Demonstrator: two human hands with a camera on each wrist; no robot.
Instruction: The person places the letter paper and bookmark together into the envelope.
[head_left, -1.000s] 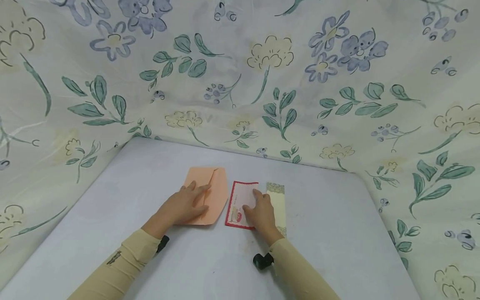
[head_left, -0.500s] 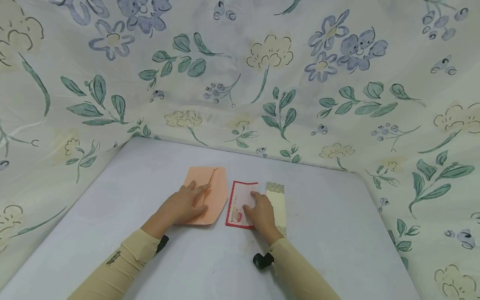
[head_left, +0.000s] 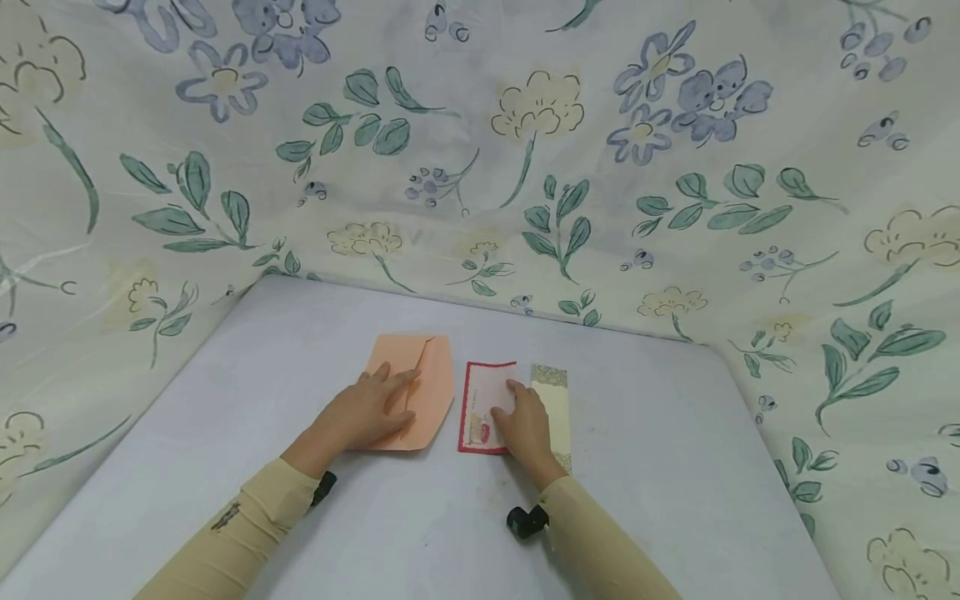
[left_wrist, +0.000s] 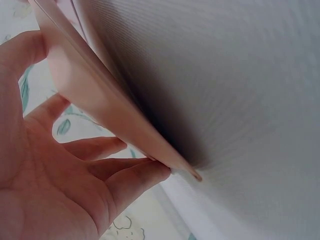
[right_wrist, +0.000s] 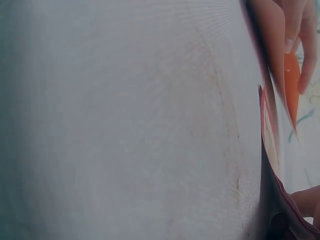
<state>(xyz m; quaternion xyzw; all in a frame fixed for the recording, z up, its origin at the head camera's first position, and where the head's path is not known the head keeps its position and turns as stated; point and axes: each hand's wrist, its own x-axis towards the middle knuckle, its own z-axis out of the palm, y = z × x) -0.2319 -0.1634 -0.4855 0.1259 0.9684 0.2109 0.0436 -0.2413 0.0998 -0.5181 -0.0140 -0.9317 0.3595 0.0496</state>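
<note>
A peach envelope [head_left: 435,400] lies left of centre, its flap side up. My left hand [head_left: 367,408] rests on it with fingers spread; in the left wrist view, those fingertips [left_wrist: 155,170] touch the envelope's upper face near its edge. Beside it is a pink greeting card [head_left: 480,392] with a red scalloped border and a small printed picture. My right hand [head_left: 528,425] holds this card near its right side, thumb and index finger over the face. In the right wrist view, the card's edge [right_wrist: 266,135] curves up with shadow beneath. The other fingers are hidden.
A cream card [head_left: 557,408] with glittery patterned bands lies right of the greeting card, partly covered by the right hand. All rest on a white table [head_left: 660,467]. A floral cloth [head_left: 450,250] stands behind and at the sides. A small black camera [head_left: 525,522] sits at the right wrist.
The greeting card's left edge has shifted slightly to the right, widening the gap to the envelope. The right thumb has moved a little with it. The left hand and envelope stay put.
</note>
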